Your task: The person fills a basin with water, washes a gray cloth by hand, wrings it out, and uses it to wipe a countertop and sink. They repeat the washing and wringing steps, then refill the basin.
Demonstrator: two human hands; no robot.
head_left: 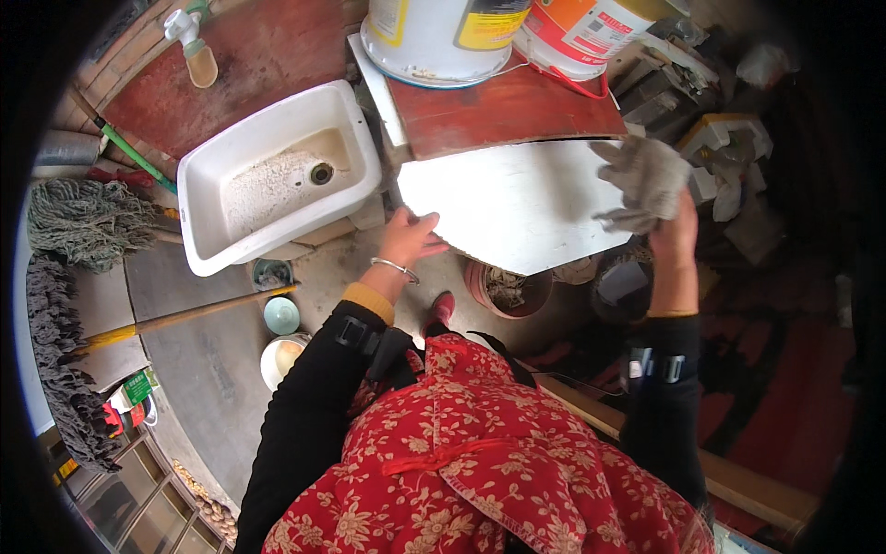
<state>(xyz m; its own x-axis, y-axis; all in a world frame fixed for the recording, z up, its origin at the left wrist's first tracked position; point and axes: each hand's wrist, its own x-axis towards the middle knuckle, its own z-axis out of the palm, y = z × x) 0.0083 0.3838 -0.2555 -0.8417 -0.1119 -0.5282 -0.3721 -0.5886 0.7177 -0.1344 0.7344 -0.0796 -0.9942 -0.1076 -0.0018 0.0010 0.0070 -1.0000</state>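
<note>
A white board (517, 208) with an angled front edge lies in front of me, against a red-brown wooden top. My left hand (406, 242) is at its left front corner, thumb above the edge and fingers lower, gripping it. Over the board's right end, my right hand (678, 233) holds a grey knit work glove (651, 180), its limp fingers spread to the left. The glove covers most of my right fingers. A bracelet circles my left wrist, and dark bands sit on both black sleeves.
Left of the board is a white sink (272, 175) with grime around its drain, below a tap (192, 51). Two large buckets (443, 42) stand on the wooden top (508, 106). Beneath the board is a reddish bucket (503, 291). Mops (88, 226), a bowl (281, 315) and a pole lie left.
</note>
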